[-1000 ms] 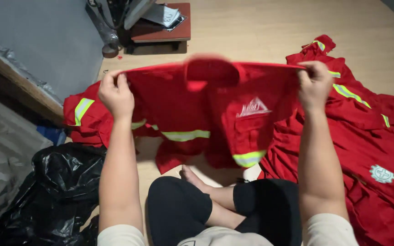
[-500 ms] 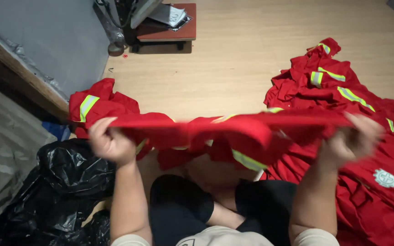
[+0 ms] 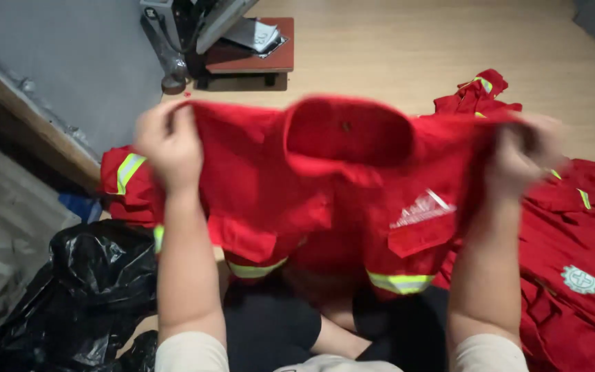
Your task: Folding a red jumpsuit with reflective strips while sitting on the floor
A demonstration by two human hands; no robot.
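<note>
— So, what sits at the far left?

— A crumpled black plastic bag (image 3: pixel 70 296) on the floor, just beside the person's left knee. Above it a folded red garment (image 3: pixel 127 182) with a yellow-green reflective stripe lies against the grey wall (image 3: pixel 70 62).

— And the left hand (image 3: pixel 170 145)?

— It is raised in front of the chest, fingers curled tight around the left shoulder of a red work shirt (image 3: pixel 339 200), pinching the cloth in a closed fist.

— Where is the shirt itself?

— It hangs in the air between the two hands, spread wide, collar at the top middle, a white emblem above one chest pocket, reflective bands along the lower edge. It hangs over the person's crossed legs.

— What lies behind it?

— A dark machine on a low reddish wooden stand (image 3: pixel 249 58) on the pale wooden floor (image 3: pixel 394 48).

— The right hand (image 3: pixel 525 155)?

— It is blurred, but its fingers are closed on the shirt's right shoulder, gripping the fabric.

— Farther right?

— A pile of red garments (image 3: pixel 580 275) on the floor, one showing a pale round badge, touching the person's right leg.
</note>
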